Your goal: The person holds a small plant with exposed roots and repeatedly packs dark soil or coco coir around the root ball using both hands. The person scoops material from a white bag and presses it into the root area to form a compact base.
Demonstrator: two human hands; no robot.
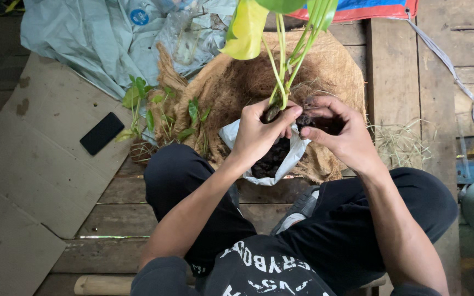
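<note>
— What's the left hand (259, 134) doing up there?

— It's closed around the base of the plant (281, 60), right where the pale green stems gather into one bunch. Gripped there, the leaves stand straight up toward twelve o'clock and don't flop.

— And the right hand (338, 134)?

— Curled shut on a clump of dark soil (325, 123) at about three o'clock from the stem base, fingertips pinching it. It sits touching the roots, so I judge the clump belongs to the root ball, though the fingers hide most of it.

— Why is that white bag (289, 159) directly beneath?

— It lies open under both hands, at six o'clock from the plant, with more dark soil in it. Held over it, anything that crumbles off lands in the bag rather than on the planks.

— The brown stuff behind?

— A coconut-fibre mat (336, 66), spread on the wooden floor (396, 77) at twelve o'clock from the hands; it looks like a work surface for loose fibre.

— Anything else near?

— Small seedlings (138, 109) at nine o'clock, leaning by the mat's edge, kept within reach. Farther out the same way, a black phone (101, 133) lies on a sheet of cardboard (28, 181), well apart from the soil. A pale tarpaulin (94, 44) is crumpled at about ten o'clock.
</note>
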